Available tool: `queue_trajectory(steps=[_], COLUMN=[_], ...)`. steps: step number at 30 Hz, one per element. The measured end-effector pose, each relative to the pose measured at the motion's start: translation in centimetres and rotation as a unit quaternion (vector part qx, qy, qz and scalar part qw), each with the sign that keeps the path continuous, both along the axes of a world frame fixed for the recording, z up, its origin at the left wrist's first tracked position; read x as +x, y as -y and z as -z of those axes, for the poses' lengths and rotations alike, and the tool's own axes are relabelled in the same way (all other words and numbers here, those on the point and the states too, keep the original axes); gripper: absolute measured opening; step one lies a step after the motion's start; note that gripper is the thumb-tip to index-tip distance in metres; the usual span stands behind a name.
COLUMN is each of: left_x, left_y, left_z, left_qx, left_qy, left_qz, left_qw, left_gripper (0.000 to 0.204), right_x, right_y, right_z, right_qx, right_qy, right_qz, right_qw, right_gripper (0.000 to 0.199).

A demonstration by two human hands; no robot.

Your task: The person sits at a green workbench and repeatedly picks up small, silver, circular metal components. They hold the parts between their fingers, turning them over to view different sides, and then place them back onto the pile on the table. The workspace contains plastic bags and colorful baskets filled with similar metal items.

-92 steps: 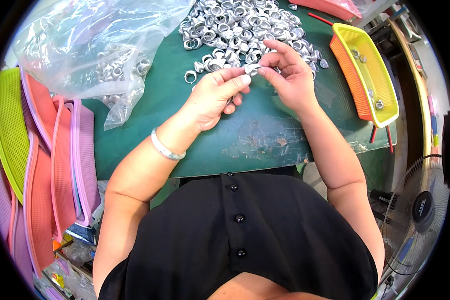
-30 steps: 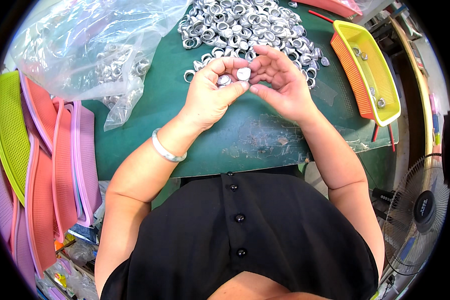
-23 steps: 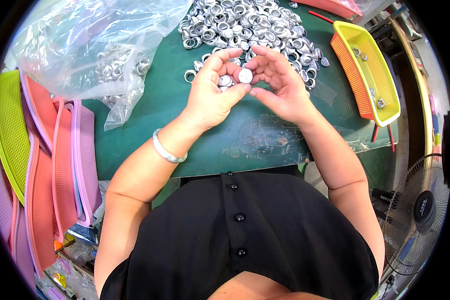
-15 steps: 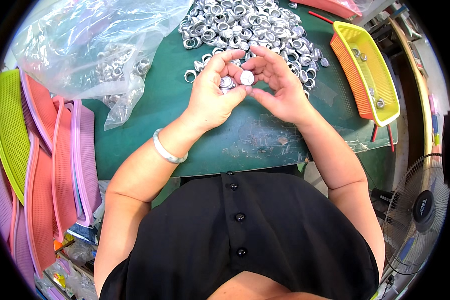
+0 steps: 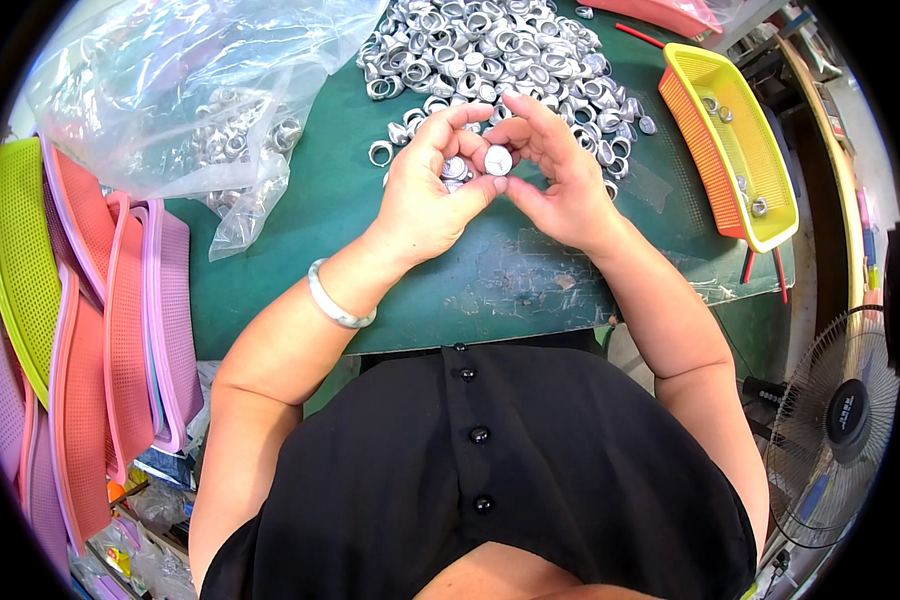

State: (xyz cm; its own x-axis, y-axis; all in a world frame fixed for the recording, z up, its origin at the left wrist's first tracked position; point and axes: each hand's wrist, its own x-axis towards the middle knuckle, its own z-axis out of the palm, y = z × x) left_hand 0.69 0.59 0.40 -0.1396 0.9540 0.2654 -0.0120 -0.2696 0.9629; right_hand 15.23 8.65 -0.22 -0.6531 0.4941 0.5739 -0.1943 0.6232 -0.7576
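Observation:
Both my hands meet just above the green table [image 5: 470, 290], at the near side of a pile of silver rings [image 5: 490, 50]. A silver ring with a round, flat face [image 5: 498, 160] sits between the fingertips, face up, with a line pattern on it. My left hand [image 5: 430, 190] curls around more silver rings [image 5: 454, 172] in its palm, its thumb tip just below the round face. On the other side, my right hand [image 5: 565, 180] has its fingers bent against the same ring. The fingers partly hide the ring's band.
At the left lies a clear plastic bag [image 5: 170, 100] with more rings inside. Stacked pink, purple and green plastic baskets [image 5: 100, 330] stand beside the table. A yellow-orange basket [image 5: 730, 150] at the right contains several rings. A black fan [image 5: 845, 420] stands at the lower right.
The round-faced ring has shifted slightly right and down between my fingers. My hands otherwise stay in nearly the same place.

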Motion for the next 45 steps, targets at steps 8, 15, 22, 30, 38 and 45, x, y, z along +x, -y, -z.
queue_trajectory(steps=[8,15,22,30,38,45], left_x=[0.00,0.01,-0.07,-0.11,0.01,0.05], left_y=[-0.03,0.02,-0.02,0.05,0.11,0.18], left_z=[0.03,-0.14,0.03,-0.01,-0.24,-0.28], left_qx=[0.010,0.011,0.007,0.013,0.005,0.005], left_qy=[-0.002,-0.006,-0.003,-0.025,-0.027,-0.016], left_qz=[0.000,0.004,0.001,0.002,-0.001,0.002], left_qw=[1.000,1.000,1.000,1.000,1.000,1.000], left_gripper=[0.052,0.052,0.051,0.053,0.052,0.053], right_x=[-0.01,-0.01,-0.03,-0.04,-0.02,-0.01], right_y=[0.02,0.05,0.00,0.07,0.08,0.03], right_z=[-0.05,0.02,0.18,0.05,0.08,0.03], right_qx=[0.002,0.006,0.010,0.003,-0.001,0.009], right_qy=[0.001,0.000,0.001,0.007,0.006,0.006], right_qz=[0.002,0.012,0.015,0.016,0.015,0.014], right_qw=[1.000,1.000,1.000,1.000,1.000,1.000], right_gripper=[0.074,0.073,0.072,0.072,0.071,0.073])
